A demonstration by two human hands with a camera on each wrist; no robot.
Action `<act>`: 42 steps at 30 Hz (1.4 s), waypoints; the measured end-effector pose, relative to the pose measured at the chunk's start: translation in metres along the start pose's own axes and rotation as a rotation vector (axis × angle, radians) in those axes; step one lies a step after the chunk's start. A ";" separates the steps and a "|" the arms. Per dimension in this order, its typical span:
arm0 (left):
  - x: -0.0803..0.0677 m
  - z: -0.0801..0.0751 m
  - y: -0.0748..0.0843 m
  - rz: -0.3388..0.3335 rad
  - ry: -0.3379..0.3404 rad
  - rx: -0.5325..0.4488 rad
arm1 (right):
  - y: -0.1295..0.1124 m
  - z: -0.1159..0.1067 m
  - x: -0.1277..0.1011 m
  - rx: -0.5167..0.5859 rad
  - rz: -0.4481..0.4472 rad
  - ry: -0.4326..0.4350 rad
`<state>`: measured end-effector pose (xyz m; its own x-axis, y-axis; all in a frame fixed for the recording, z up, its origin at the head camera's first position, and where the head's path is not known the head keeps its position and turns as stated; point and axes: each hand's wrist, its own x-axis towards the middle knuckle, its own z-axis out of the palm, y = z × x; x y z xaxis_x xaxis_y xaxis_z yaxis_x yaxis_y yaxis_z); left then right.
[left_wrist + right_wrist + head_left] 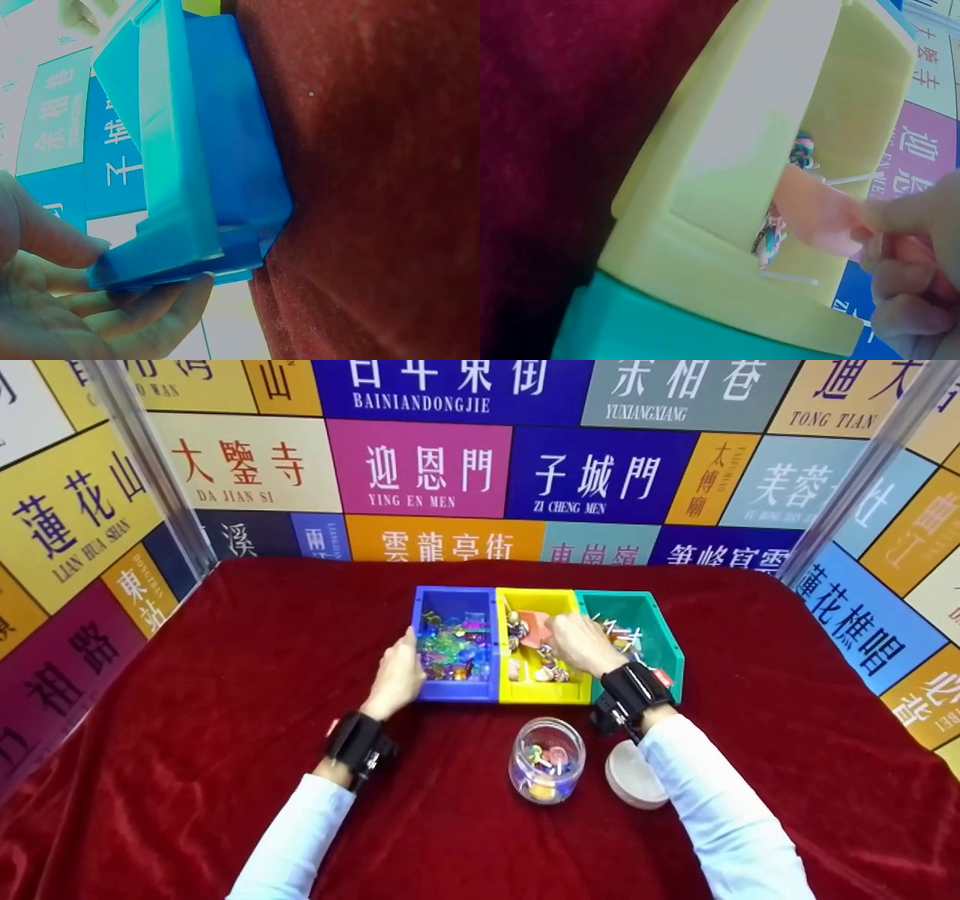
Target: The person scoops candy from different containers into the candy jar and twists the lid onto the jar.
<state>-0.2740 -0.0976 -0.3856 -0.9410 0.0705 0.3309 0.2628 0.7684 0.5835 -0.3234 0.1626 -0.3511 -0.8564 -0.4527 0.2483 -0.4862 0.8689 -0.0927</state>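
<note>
Three bins stand side by side on the red cloth: a blue bin (453,691) of shiny beads, a yellow bin (541,692) of lollipops and a teal bin (660,637). My left hand (399,673) grips the blue bin (217,150) at its near left corner, with the thumb (60,236) on one side of the wall and the fingers (157,307) on the other. My right hand (576,641) reaches into the yellow bin (720,150) and pinches a flat pink piece (817,214) between its fingertips (900,214). Lollipops (771,234) lie beneath that piece.
An open glass jar (546,760) holding a few sweets stands on the cloth in front of the bins, its round lid (632,775) lying to its right. Red cloth (225,697) covers the table. Sign-printed walls enclose the back and sides.
</note>
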 end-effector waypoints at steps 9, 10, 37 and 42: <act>-0.002 0.003 -0.001 0.007 0.015 -0.006 | 0.000 -0.003 -0.002 -0.007 -0.060 -0.101; -0.001 0.003 -0.001 0.004 0.011 -0.007 | 0.000 -0.004 -0.002 -0.003 -0.063 -0.110; 0.000 0.002 -0.003 -0.013 -0.020 -0.008 | -0.007 -0.039 -0.002 0.163 0.297 -0.362; 0.001 0.001 -0.003 -0.013 -0.022 -0.014 | -0.013 -0.050 0.000 0.090 0.312 -0.402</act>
<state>-0.2764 -0.0995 -0.3880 -0.9489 0.0745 0.3066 0.2529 0.7605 0.5980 -0.3081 0.1617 -0.3021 -0.9536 -0.2308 -0.1931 -0.1944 0.9623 -0.1902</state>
